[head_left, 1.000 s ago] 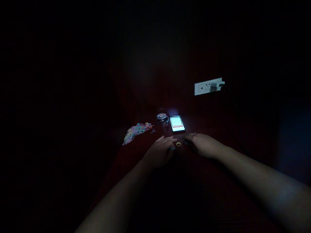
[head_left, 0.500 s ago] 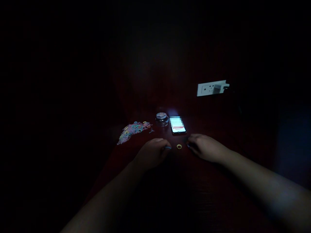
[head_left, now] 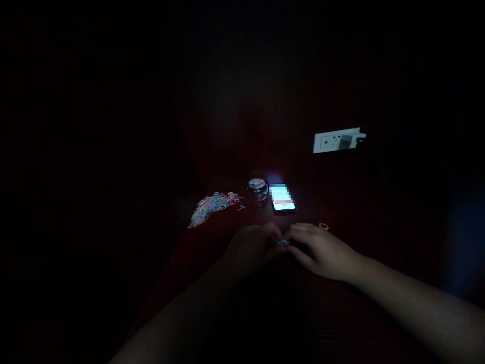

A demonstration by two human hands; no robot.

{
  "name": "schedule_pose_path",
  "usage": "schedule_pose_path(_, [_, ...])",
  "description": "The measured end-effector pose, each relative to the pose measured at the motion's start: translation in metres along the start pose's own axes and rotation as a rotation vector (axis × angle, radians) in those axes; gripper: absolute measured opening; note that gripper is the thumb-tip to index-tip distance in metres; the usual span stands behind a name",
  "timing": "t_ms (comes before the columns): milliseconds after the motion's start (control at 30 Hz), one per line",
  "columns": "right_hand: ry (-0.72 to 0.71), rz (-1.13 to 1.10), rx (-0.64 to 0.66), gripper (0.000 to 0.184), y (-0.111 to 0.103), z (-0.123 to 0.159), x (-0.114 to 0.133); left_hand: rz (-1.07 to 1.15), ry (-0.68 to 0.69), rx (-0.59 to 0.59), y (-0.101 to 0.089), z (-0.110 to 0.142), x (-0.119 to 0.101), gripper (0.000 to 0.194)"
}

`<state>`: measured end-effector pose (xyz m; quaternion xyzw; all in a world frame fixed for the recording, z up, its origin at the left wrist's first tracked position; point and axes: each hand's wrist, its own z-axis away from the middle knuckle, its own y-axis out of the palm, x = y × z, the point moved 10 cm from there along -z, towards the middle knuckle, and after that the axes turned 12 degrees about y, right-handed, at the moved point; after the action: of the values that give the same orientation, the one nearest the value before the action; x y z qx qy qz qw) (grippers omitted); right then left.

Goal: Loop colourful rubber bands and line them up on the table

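Two bare forearms (head_left: 397, 296) are showing, each narrowing smoothly to a bare wrist. The left hand (head_left: 252, 247) is sinking into shadow — outline softening, detail hiding — while the right hand (head_left: 324, 253) is catching more light, its bare fingers (head_left: 302, 234) looking slim and rounded.

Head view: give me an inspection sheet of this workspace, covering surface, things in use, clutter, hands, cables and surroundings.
Surface: dark red tabletop, dimly lit.
Things in use: small blue band at the fingertips; pile of colourful bands to the left.
Clutter: lit phone, lidded jar, pale ring beyond the right wrist.
Hands: left hand and right hand meet, both pinching the blue band.
Cables: plug in the wall socket; any cord is lost in darkness.
Surroundings: mostly too dark to tell.
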<state>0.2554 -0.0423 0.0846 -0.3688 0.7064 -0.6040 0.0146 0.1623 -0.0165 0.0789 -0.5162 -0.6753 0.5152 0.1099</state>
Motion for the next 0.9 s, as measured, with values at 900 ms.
schedule_pose_path(900, [0.098,-0.044,-0.105,0.008,-0.005,0.000,-0.010,0.081,0.109,0.037,0.004,-0.001,-0.023,0.013])
